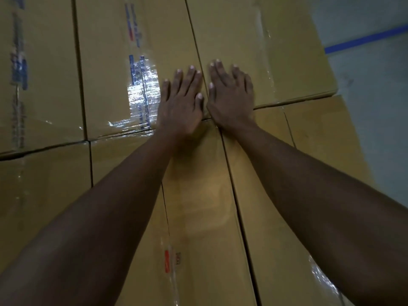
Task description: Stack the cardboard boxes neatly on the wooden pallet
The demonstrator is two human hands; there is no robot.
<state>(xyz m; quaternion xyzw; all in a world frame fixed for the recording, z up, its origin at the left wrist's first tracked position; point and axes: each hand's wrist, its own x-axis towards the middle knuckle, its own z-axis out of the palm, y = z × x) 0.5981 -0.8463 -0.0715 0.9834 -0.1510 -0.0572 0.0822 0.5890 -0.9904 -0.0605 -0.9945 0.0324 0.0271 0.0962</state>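
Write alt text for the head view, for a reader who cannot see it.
Two bare hands press flat, side by side, on tightly packed cardboard boxes, the left hand and the right hand on either side of a seam between two boxes. Shiny clear tape runs along the boxes, and grey floor with a blue line shows at top right.

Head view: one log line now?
left hand flat on taped brown cardboard box | right hand flat on neighbouring brown cardboard box | nothing gripped
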